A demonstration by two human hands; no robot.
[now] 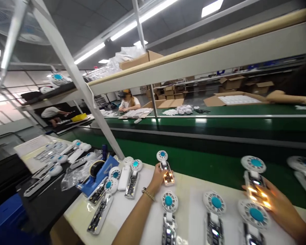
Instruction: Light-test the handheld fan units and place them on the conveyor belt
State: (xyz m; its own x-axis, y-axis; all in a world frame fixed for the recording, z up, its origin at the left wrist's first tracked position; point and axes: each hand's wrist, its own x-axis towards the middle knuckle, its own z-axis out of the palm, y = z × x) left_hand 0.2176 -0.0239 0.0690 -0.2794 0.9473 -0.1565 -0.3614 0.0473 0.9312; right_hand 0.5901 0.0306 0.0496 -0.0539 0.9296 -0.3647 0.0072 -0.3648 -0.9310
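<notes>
My left hand (156, 178) is closed round a small fan (169, 180) with a round slotted white head and teal hub. Its uncovered body glows with orange lamps. At the right, my right hand (279, 202) grips a second fan (254, 164) of the same kind, its body lit orange too. Part of that body is hidden behind the head of a nearer fan (256, 214). Two more fans, a middle one (216, 202) and a left one (168, 201), lie on the white worktable (191, 183) below my hands, with small white lights on their bodies.
Several unlit fans (100, 214) lie left on the table, near a blue tape dispenser (102, 177). More parts fill a black side table (53, 190). A green conveyor (206, 163) runs behind. A slanted white post (91, 98) and shelf (193, 58) stand close. Co-workers are beyond.
</notes>
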